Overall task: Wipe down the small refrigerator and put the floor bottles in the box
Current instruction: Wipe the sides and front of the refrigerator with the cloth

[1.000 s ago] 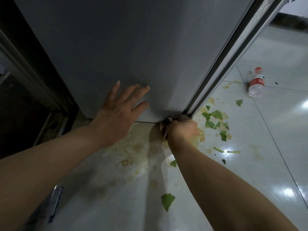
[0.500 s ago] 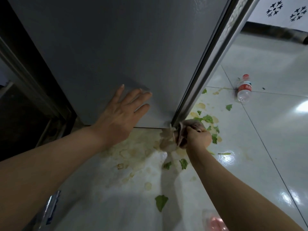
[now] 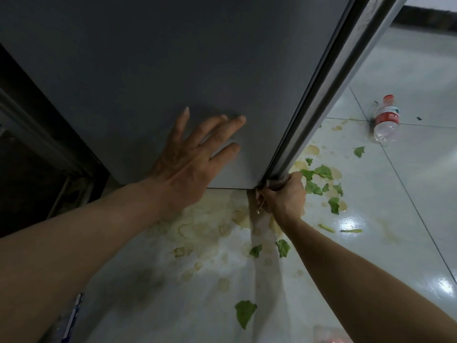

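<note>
The grey side panel of the refrigerator is seen from above, filling most of the upper view. The left hand is laid flat against that panel near its lower edge, fingers spread and extended, with nothing held in it. The right hand is closed into a fist at the bottom front corner of the refrigerator, where the dark door seal meets the floor; a crumpled cloth is gripped in it and pressed against that corner. Only a small brownish part of the cloth is visible above the knuckles.

The pale tiled floor is marked with yellowish dried stains and scattered with torn green leaf pieces, most of them just beside the right hand and a larger one nearer the camera. A clear plastic bottle with a red cap and red label is lying on its side on the floor, well apart from the hands, to the right of the refrigerator. The box is not visible in this view. A reddish object at the lower edge cannot be identified.
</note>
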### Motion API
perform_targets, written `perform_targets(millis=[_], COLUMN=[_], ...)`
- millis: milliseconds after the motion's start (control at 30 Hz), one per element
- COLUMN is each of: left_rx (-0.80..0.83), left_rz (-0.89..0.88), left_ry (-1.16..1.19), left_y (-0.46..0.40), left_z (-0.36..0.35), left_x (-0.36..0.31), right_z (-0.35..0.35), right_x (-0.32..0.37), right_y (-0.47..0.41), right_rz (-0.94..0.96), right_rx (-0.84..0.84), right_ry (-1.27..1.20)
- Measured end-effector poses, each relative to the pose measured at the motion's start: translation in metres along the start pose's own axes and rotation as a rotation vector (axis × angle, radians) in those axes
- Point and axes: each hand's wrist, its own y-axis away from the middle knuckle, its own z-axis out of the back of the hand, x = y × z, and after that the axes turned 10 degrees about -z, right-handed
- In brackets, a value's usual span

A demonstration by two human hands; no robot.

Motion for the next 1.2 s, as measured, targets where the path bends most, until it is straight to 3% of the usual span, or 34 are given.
perform_targets(millis=[367, 833, 1067, 1200], left_rx=[0.065, 0.110, 0.303, 0.213], left_rz=[0.003, 0.093, 0.079, 0.056], left_ry=[-0.104, -0.270, -0.224, -0.162], left_y=[-0.015, -0.093, -0.107, -0.116], left_z=[0.032, 0.138, 0.178, 0.208], left_x=[0.000, 0.032, 0.041, 0.043], right_z=[0.048, 0.167, 0.209, 0.230], right_x=[0.040, 0.166, 0.213, 0.235], right_y=[0.014, 0.058, 0.074, 0.080], right_rz=[0.195, 0.406, 0.470, 0.467], right_rx=[-0.140, -0.333, -0.349, -0.333], right_ry=[-0.154, -0.280, -0.388, -0.446])
